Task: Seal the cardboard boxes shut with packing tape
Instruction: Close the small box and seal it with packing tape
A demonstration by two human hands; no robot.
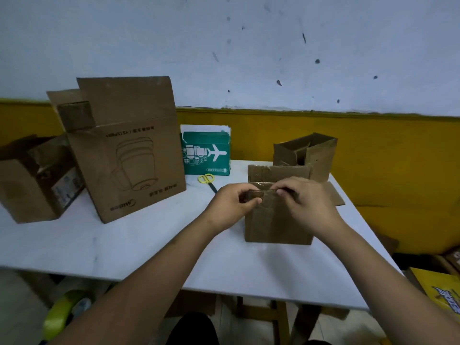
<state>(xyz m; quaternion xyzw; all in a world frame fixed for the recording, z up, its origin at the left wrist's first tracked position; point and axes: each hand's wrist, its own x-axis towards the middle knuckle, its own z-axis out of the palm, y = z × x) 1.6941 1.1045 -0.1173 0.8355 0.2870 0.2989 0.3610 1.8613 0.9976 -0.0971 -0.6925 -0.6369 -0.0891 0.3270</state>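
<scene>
A small brown cardboard box (276, 222) stands on the white table (124, 245) in front of me. Its far flap stands up behind my fingers. My left hand (229, 207) pinches a brown piece, tape or a flap edge, at the box's top front edge. My right hand (306, 202) grips the same top edge just to the right, fingers curled over it. Which of the two it is, I cannot tell. No tape roll shows on the table.
Yellow-handled scissors (207, 180) lie behind my left hand. A tall open brown box (129, 165), a torn open box (32, 180) at far left, a green box (206, 155) with a plane print, and an open brown box (308, 155) stand at the back.
</scene>
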